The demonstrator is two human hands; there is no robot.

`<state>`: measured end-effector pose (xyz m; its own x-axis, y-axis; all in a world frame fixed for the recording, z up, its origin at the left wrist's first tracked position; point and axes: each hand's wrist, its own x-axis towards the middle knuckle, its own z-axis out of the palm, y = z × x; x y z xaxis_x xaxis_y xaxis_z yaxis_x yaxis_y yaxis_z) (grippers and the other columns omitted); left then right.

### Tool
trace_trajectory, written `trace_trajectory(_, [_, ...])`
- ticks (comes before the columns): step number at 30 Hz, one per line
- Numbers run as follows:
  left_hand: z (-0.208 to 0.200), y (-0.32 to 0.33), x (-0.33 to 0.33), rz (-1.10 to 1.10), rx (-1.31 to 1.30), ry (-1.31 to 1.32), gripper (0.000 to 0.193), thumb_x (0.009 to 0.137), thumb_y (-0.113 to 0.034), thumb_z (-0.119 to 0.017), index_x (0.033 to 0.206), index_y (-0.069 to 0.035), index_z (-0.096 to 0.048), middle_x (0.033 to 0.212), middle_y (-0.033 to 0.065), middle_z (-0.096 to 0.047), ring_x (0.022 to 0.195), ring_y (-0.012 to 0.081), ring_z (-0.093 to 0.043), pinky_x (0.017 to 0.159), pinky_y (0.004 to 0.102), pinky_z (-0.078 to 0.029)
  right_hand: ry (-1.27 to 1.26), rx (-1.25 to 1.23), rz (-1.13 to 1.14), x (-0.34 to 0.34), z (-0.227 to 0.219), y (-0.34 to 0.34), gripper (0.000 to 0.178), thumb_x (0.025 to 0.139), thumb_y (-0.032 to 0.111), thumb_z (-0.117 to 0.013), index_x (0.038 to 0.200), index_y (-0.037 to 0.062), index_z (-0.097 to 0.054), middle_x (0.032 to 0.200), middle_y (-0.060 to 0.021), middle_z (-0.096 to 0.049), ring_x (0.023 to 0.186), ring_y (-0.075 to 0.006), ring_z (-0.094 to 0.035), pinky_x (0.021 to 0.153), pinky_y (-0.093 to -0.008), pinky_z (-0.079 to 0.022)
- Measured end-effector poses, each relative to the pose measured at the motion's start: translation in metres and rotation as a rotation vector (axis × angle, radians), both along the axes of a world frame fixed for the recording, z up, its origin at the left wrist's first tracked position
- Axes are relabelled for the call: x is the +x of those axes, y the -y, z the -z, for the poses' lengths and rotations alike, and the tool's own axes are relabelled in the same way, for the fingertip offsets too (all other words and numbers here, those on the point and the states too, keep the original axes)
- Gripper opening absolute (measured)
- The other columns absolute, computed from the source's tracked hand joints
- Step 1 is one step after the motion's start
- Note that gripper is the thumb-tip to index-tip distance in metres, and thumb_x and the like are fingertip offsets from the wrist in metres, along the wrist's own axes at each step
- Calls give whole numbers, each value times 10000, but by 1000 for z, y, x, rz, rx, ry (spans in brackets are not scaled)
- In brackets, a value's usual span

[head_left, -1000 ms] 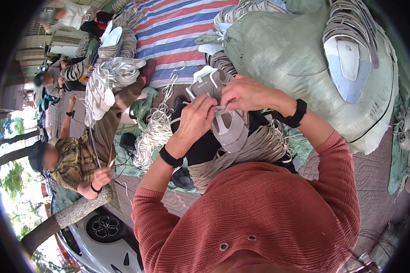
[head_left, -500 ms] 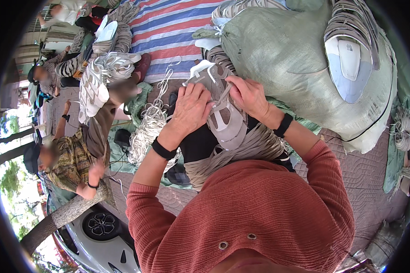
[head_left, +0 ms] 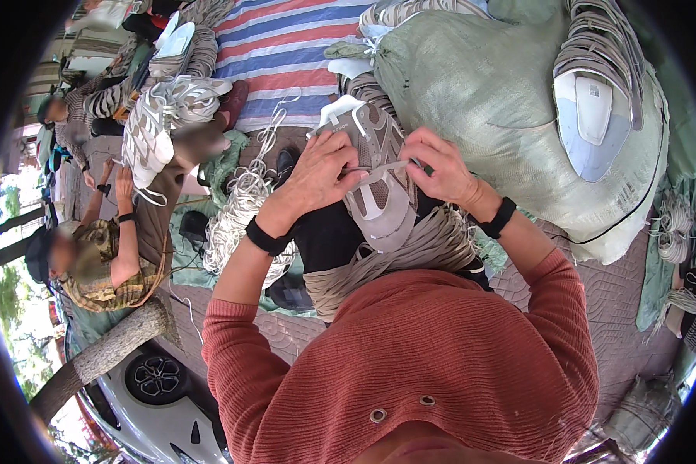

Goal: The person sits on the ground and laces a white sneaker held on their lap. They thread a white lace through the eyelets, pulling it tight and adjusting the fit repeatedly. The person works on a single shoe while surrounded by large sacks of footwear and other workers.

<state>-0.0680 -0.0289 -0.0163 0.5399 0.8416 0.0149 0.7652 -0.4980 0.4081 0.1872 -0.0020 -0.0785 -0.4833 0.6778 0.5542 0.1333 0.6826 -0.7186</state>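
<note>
A grey-taupe shoe upper (head_left: 384,220) with white trim lies over my lap, its toe toward me. My left hand (head_left: 322,168) is closed round the upper's left side, its thumb and forefinger by the lacing. A flat taupe shoelace (head_left: 380,168) runs nearly straight across the upper between my hands. Pinched at the right side, the lace is in my right hand (head_left: 443,166), whose fingertips are closed. A thick bunch of taupe laces (head_left: 340,286) is draped across my lap under the toe.
White laces (head_left: 243,220) lie heaped on the ground at left. A large green sack (head_left: 487,100) at right bears stacked shoe uppers (head_left: 595,100). Beyond lies a striped sheet (head_left: 286,46). A co-worker (head_left: 108,263) sits at left beside white shoe uppers (head_left: 151,139), near a tree trunk (head_left: 108,356) and a car (head_left: 155,410).
My right hand has shifted slightly right and down, and the lace now stretches across the upper rather than slanting. The co-worker's lower hand has risen toward the white shoe uppers.
</note>
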Motion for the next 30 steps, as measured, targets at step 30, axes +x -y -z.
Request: trace_trajectory(30, [5, -18, -8, 116, -85, 128, 146, 809, -76, -676, 773, -3, -555, 859, 91, -489, 876, 289, -493, 795, 401, -402, 211, 369, 262, -20, 8, -8, 208, 709, 70, -667, 665, 85, -464, 633, -52, -486, 548, -245, -537, 623, -360, -452])
